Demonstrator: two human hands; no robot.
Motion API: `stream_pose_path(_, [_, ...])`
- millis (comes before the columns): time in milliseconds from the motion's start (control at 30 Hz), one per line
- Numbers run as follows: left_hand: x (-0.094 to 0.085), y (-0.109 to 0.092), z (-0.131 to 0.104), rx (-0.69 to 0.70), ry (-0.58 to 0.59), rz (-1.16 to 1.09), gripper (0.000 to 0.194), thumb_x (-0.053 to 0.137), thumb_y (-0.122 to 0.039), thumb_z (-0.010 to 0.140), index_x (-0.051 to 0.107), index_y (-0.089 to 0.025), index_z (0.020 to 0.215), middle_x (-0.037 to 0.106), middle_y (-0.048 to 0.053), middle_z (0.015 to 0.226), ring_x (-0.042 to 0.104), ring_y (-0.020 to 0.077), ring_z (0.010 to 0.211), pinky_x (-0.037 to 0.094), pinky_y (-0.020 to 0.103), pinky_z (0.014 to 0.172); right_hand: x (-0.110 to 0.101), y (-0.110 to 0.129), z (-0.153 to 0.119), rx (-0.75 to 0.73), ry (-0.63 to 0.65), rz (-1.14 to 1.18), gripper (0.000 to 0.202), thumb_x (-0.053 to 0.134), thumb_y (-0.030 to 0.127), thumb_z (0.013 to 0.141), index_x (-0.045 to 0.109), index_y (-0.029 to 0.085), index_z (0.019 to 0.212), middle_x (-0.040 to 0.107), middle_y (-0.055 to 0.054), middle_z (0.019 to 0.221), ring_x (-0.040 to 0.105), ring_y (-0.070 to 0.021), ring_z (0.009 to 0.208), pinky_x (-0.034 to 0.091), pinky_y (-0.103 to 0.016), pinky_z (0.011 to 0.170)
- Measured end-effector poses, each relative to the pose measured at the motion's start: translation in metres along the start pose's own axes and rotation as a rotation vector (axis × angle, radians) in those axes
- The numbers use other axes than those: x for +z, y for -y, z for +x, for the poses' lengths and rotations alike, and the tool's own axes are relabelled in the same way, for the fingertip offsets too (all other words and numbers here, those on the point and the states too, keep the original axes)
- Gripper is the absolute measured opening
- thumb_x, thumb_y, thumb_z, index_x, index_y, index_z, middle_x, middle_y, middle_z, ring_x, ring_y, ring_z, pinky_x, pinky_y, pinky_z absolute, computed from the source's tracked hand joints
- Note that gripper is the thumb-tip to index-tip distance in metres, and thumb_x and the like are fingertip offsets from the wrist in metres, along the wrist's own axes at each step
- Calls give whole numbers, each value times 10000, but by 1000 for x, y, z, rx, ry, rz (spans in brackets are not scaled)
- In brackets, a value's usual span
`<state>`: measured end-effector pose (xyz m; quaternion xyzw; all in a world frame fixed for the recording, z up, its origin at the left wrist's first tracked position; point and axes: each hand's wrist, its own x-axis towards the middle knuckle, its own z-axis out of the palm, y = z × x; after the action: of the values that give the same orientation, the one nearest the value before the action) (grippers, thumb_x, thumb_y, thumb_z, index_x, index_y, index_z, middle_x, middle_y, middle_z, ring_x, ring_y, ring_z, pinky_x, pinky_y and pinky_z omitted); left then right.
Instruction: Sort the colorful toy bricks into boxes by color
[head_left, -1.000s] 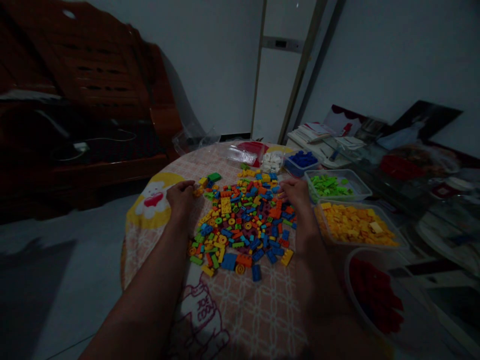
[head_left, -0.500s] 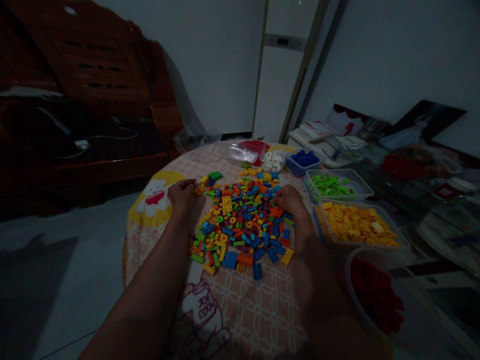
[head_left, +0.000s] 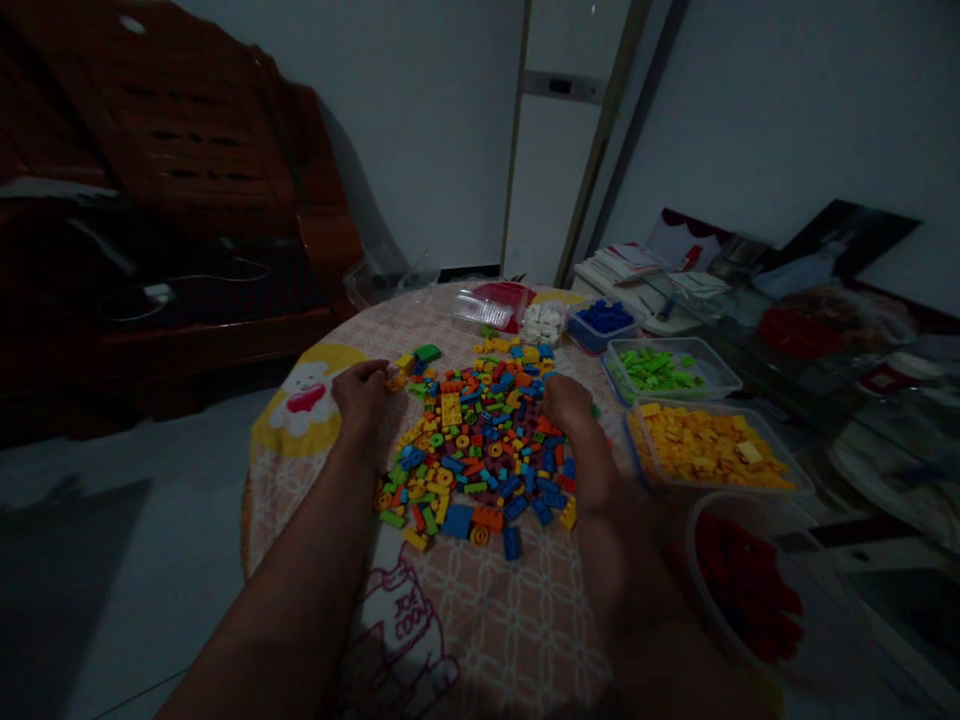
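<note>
A pile of mixed toy building bricks (head_left: 480, 440) is spread across the middle of the table. My left hand (head_left: 361, 392) is at the pile's far left edge, its fingers curled together beside a small orange-yellow brick (head_left: 395, 382). Whether it grips that brick is unclear in the dim light. Over the right side of the pile, my right hand (head_left: 568, 402) is closed, its fingertips turned down and hidden. A green bit (head_left: 595, 410) shows just right of that hand. Near the left hand lie a green brick (head_left: 427, 353) and a yellow brick (head_left: 406, 361).
Along the right stand clear tubs of blue bricks (head_left: 604, 317), light green bricks (head_left: 654, 370), yellow bricks (head_left: 712, 448) and red bricks (head_left: 746, 590). White bricks (head_left: 544, 322) and clear plastic trays (head_left: 480, 305) lie at the back. A patterned cloth (head_left: 525, 620) covers the round table.
My right hand has shifted slightly left over the pile, and a green bit now shows to its right. My left hand stays in nearly the same place, and the view has moved a little.
</note>
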<state>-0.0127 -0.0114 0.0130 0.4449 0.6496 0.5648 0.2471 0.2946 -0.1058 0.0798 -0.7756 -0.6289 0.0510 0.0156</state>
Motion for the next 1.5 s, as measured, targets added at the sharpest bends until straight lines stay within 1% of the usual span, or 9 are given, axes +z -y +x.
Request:
stream_pose_path(233, [-1, -8, -4, -33, 6, -6, 201, 619, -164, 699, 740, -212, 853, 729, 59, 848, 697, 220, 884, 561, 372, 883, -6, -2, 4, 53, -95, 207, 153, 656, 242, 846, 727, 151, 947, 760, -171, 1093, 711, -288, 1085, 521, -300, 858])
stream_pose_path(533, [-1, -5, -2, -23, -2, 3, 181, 641, -177, 709, 754, -222, 844, 736, 61, 854, 705, 230, 899, 562, 372, 881, -16, -17, 5, 172, -100, 1379, 147, 720, 219, 759, 582, 176, 734, 671, -2, 570, 659, -144, 479, 531, -207, 457])
stream_pose_path(767, [-1, -4, -2, -14, 9, -6, 195, 636, -179, 694, 746, -209, 852, 723, 55, 835, 699, 209, 856, 565, 343, 840, -18, -16, 4, 128, -34, 1726, 226, 781, 335, 783, 635, 172, 837, 687, -7, 589, 734, -179, 602, 626, -257, 576])
stream_pose_path(900, [-2, -6, -3, -15, 9, -9, 184, 628, -185, 694, 740, -201, 839, 733, 61, 850, 701, 217, 885, 557, 355, 877, -3, -14, 14, 192, -173, 1938, 198, 790, 267, 764, 646, 171, 862, 683, 9, 604, 727, -176, 608, 654, -307, 633])
stream_pose_path(1033, [-1, -5, -2, 2, 2, 3, 195, 618, -187, 701, 748, -189, 846, 739, 63, 855, 701, 225, 913, 545, 360, 904, 5, -23, 26, 259, -365, 2020, 191, 760, 206, 768, 634, 170, 907, 672, 25, 658, 735, -173, 677, 668, -361, 716])
stream_pose_path(1200, [0, -2, 0, 5, -1, 22, 198, 625, -194, 701, 751, -188, 855, 730, 61, 837, 698, 225, 887, 552, 360, 881, -5, -53, 32, 486, -934, 2094, 292, 609, 56, 803, 591, 159, 1076, 681, 10, 844, 748, -128, 844, 643, -327, 889])
stream_pose_path(1267, [-1, -3, -1, 6, 6, 22, 192, 622, -184, 701, 748, -190, 846, 726, 59, 835, 697, 219, 881, 556, 349, 868, -11, -60, 30, 545, -1021, 2079, 387, 552, 27, 804, 563, 160, 1168, 686, 0, 914, 747, -112, 892, 633, -316, 908])
stream_pose_path(1367, [-3, -8, -3, 2, 15, 23, 177, 626, -168, 698, 741, -195, 829, 719, 56, 822, 696, 212, 864, 558, 343, 858, -18, -56, 24, 508, -970, 1985, 390, 542, 33, 789, 574, 161, 1156, 699, 6, 871, 745, -106, 810, 643, -285, 832])
stream_pose_path(1500, [-4, -12, -6, -15, 15, 21, 177, 629, -156, 697, 740, -196, 829, 723, 58, 818, 696, 221, 861, 563, 362, 856, -27, -37, 15, 361, -644, 1675, 132, 571, 121, 788, 632, 142, 903, 664, 19, 616, 656, -121, 509, 595, -228, 533])
